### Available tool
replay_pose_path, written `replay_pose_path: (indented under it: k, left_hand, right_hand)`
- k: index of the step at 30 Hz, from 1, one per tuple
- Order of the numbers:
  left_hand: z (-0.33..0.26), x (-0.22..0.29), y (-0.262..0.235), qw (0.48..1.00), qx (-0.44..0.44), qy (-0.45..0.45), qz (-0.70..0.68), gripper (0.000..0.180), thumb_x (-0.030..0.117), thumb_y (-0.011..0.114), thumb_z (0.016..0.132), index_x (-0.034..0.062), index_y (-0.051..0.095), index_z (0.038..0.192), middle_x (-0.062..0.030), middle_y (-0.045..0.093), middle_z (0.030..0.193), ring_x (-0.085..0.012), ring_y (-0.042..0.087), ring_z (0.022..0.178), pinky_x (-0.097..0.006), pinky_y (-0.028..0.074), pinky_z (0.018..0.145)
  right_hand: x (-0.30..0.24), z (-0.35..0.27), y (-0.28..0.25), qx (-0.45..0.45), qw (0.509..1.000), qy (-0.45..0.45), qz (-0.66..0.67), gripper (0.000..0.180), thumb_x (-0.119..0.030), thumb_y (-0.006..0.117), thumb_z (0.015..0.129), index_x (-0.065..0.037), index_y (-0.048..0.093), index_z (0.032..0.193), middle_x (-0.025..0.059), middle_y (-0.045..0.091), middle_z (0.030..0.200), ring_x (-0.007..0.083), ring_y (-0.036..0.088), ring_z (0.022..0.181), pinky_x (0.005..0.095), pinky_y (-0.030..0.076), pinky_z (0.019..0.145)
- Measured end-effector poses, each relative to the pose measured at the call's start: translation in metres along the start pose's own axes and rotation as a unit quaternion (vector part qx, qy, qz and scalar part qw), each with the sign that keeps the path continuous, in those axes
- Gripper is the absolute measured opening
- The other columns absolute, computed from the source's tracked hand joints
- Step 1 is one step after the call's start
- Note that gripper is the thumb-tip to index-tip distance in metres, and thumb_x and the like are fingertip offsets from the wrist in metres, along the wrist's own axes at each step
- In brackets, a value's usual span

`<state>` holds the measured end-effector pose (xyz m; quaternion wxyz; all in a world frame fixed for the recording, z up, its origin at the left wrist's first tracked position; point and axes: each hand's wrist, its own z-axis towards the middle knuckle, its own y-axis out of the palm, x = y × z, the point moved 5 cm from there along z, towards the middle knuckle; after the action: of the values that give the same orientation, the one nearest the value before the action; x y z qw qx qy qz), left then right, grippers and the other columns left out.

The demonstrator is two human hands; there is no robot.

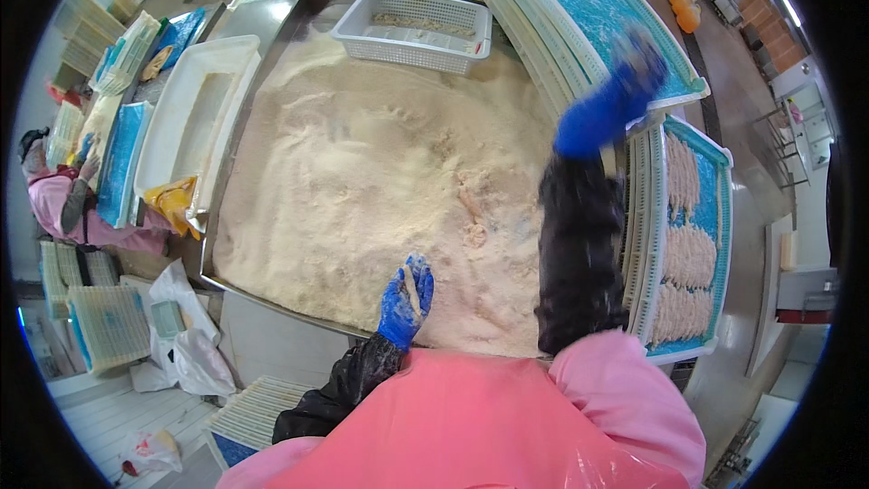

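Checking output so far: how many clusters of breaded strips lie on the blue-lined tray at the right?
3 on the blue-lined tray: far cluster, middle cluster, near cluster. The right hand reaches over the stacked trays beyond; more strips may be hidden behind its sleeve.

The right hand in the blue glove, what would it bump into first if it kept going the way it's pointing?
The right hand is blurred and points up and away, over the stack of white trays lined with blue sheet. It would probably meet that top tray's blue sheet first, though how high the hand is above it is hard to tell.
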<state>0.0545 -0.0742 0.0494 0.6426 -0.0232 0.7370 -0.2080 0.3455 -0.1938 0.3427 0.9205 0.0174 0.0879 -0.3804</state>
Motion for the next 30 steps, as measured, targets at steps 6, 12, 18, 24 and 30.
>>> replay_pose_path:
  k: [6,12,18,24,30]
  left_hand:
    - [-0.009,0.004,0.001,0.933,-0.004,0.135,0.334,0.037,0.012,0.048,0.098,0.0017,0.049,0.133,-0.0079,0.053,0.133,-0.0162,0.048,0.123,-0.026,0.035,0.108]
    - [-0.013,0.0,-0.005,0.971,0.044,0.13,0.198,0.033,0.005,0.062,0.09,-0.0009,0.058,0.122,-0.0089,0.06,0.121,-0.0161,0.051,0.119,-0.024,0.046,0.099]
    - [-0.012,0.035,0.013,0.896,0.01,0.133,0.423,0.04,0.019,0.044,0.101,0.0031,0.043,0.138,-0.0081,0.051,0.137,-0.016,0.048,0.124,-0.026,0.038,0.107]
    - [0.0,0.038,0.012,0.894,0.01,0.115,0.433,0.04,0.02,0.042,0.102,0.0029,0.043,0.138,-0.0081,0.049,0.138,-0.0164,0.047,0.125,-0.027,0.038,0.108]
    - [0.008,0.053,0.016,0.695,0.035,0.246,0.674,0.036,0.014,0.047,0.099,0.0028,0.047,0.134,-0.0081,0.052,0.135,-0.0174,0.048,0.124,-0.028,0.041,0.105]
  right_hand:
    - [0.015,-0.126,0.107,-0.397,0.871,0.217,0.189,0.064,-0.011,0.055,0.09,-0.003,0.026,0.147,0.0247,0.045,0.138,0.0317,0.047,0.128,0.0411,0.037,0.105]
    - [0.029,-0.301,-0.105,-0.378,0.764,0.439,0.283,0.06,0.017,0.036,0.08,0.0,0.046,0.136,0.0161,0.052,0.136,0.02,0.052,0.121,0.0297,0.038,0.102]
    - [-0.022,-0.365,-0.207,-0.561,0.784,0.26,-0.056,0.051,-0.018,0.063,0.083,-0.003,0.05,0.13,0.021,0.053,0.126,0.0365,0.051,0.114,0.0434,0.039,0.099]
    - [0.004,-0.357,-0.181,-0.536,0.726,0.427,0.056,0.04,-0.017,0.066,0.079,-0.008,0.06,0.118,0.021,0.055,0.121,0.039,0.051,0.112,0.0457,0.042,0.095]
    - [0.01,-0.353,-0.116,-0.552,0.787,0.276,-0.006,0.031,-0.02,0.069,0.076,-0.01,0.066,0.105,0.0155,0.057,0.118,0.0334,0.049,0.115,0.0442,0.035,0.099]
